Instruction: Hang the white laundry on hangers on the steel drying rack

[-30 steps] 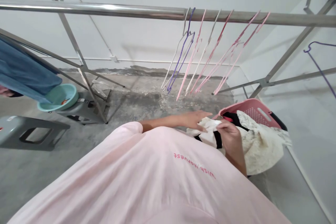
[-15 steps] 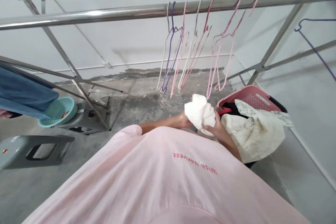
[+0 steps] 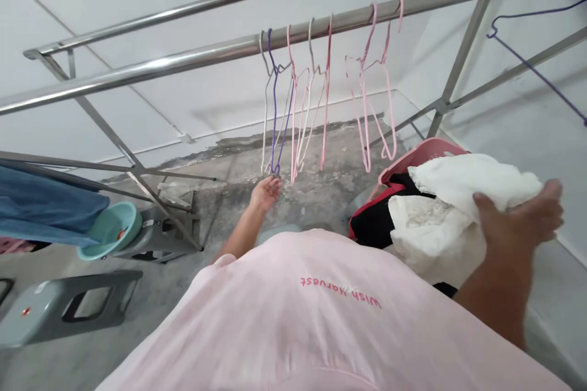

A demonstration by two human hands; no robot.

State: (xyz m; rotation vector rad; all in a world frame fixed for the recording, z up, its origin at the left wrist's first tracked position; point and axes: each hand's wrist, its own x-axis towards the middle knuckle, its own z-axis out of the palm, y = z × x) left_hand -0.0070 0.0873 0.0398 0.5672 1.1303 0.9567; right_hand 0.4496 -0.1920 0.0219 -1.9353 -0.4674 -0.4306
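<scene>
Left hand [image 3: 265, 190] let go of the white cloth [image 3: 477, 180], now reaching up at hangers [image 3: 279, 104], right hand [image 3: 518, 223] carrying cloth rightward

The only camera rides on my head and looks forward and down over my pink shirt [image 3: 321, 317], which fills the bottom of the view because it is so close to the lens. It faces the steel rail [image 3: 183, 61] with its hangers [image 3: 293, 110] above and ahead, tilted so the rail runs uphill to the right, with the white wall and concrete floor farther off behind it. My left hand [image 3: 265, 190] appears small near the middle and my right hand [image 3: 520, 229] looms large at the right edge, beside the pink basket [image 3: 426, 153]; no second view overlaps this one.
</scene>
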